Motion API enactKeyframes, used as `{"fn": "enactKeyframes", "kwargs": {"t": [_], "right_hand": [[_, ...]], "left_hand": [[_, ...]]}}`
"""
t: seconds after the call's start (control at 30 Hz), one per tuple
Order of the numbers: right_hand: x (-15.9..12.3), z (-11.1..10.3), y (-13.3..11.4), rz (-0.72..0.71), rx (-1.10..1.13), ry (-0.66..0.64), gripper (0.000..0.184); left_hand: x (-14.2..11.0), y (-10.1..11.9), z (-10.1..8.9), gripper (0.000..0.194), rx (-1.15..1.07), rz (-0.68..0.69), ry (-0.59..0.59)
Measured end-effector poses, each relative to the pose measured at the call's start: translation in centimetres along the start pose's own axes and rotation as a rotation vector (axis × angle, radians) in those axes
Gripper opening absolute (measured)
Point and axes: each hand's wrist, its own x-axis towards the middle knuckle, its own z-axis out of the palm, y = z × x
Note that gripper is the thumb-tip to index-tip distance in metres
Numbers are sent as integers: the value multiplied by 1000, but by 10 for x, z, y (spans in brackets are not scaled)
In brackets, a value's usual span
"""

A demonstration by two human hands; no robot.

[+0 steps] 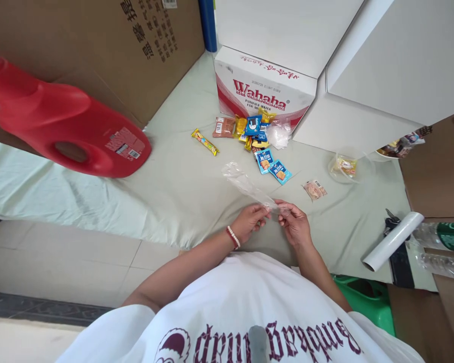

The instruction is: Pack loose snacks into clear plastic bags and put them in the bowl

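Pinching the near end of the clear plastic bag with thumbs and fingertips, your left hand and your right hand were close together, above the near part of the worktop. The bag stretched away from them, toward the far left.

Beyond it, a heap of snack packets blocked the way to the Wahaha carton, and two light-blue packets lay at the near side of this heap. A yellow stick packet was to the left, apart from the others, and a small pinkish packet lay to the right of the bag. Farther right you had a see-through bowl with a packet inside, then a white roll and two clear bottles near the edge. On the left side, the big red jug stood before a brown cardboard box.

The bag was thin, shiny and crumpled, long and narrow in its shape. The cloth over the worktop was pale green, with soft wrinkles. The jug was of smooth plastic with a hole for gripping, the roll was a glossy cylinder, and the packets had printed, glossy wrappers.
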Motion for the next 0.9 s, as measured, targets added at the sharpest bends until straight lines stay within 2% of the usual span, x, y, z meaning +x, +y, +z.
{"fn": "enactKeyframes", "kwargs": {"t": [0.1, 0.17, 0.3, 0.4, 0.5, 0.53, 0.63, 0.73, 0.8, 0.9], "right_hand": [[-7, -6, -1, -14, -123, -74, 23], [-12, -14, -5, -76, -215, -119, 32], [-17, -25, -22, -297, -415, -20, 31], [-14, -18, -31, -389, -626, -46, 35], [-5, -7, -25, -358, -728, -134, 22], [0, -4, -21, -318, -715, -114, 19], [12, -6, -7, -144, -533, 42, 28], [18, -17, -1, -34, -434, 86, 33], [16, -26, -3, -91, -563, 130, 31], [4, -29, -16, -325, -801, 243, 24]], "left_hand": [[13, 0, -1, 39, 32, 47, 41], [17, -3, -3, 36, 78, 74, 72], [14, -9, -4, 29, 165, 134, 113], [12, -10, -1, 22, 161, 184, 105], [10, -9, 0, 19, 155, 238, 90], [9, -8, -2, 18, 144, 237, 82], [6, -7, -10, 15, 85, 195, 74], [1, -6, -20, 20, 3, 164, 76], [0, -7, -24, 23, -59, 154, 64], [0, -10, -25, 24, -94, 155, 50]]}}
